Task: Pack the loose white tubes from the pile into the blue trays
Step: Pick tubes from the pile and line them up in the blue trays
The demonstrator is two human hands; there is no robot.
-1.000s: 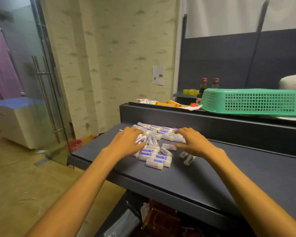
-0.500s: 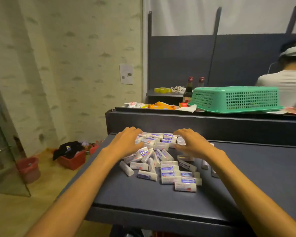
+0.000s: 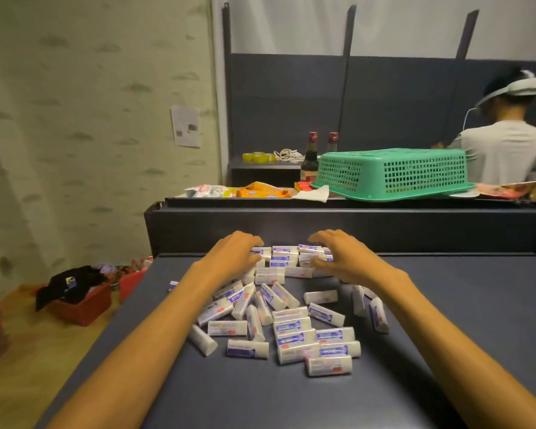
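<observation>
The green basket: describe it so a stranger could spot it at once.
Look past the dark grey table to the raised ledge behind it. The green plastic mesh basket sits there upside down, right of two dark bottles, the only green lattice thing.

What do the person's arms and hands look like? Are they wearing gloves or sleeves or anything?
No gloves. The left hand and right hand are bare, and both forearms are bare too, with no sleeves in view. No watch, bracelet or ring shows on them.
</observation>
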